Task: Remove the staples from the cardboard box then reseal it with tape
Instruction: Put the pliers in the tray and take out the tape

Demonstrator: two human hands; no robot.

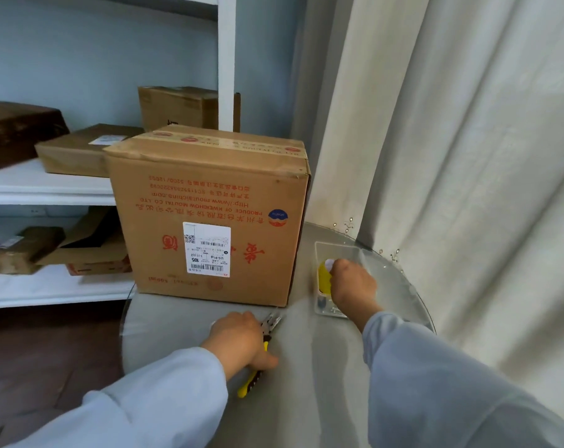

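Brown cardboard box (209, 218) is stood (print inverted) on the round grey desk (183, 321). Yellow-handled pliers (261, 354) are clasped by the left hand (242, 341); right hand (352, 282) fingers are curled on a yellow tape roll (324, 278) in the clear plastic tray (339, 250). The tape should be lifted clear before the pliers are set aside.

Both arms are reaching forward in pale grey sleeves, one from each lower corner, towards the box (209, 215). The left hand (242, 341) is lying knuckles-up just in front of the box's near bottom edge, its fingers curling over the pliers (261, 354) and its thumb stretching out to the right; it is gripping them at the handles. The right hand (352, 282) is reaching further forward, to the right of the box's lower right corner, with the back of the hand facing up and the wrist bending down. Its fingers are closing around the yellow tape (324, 279).
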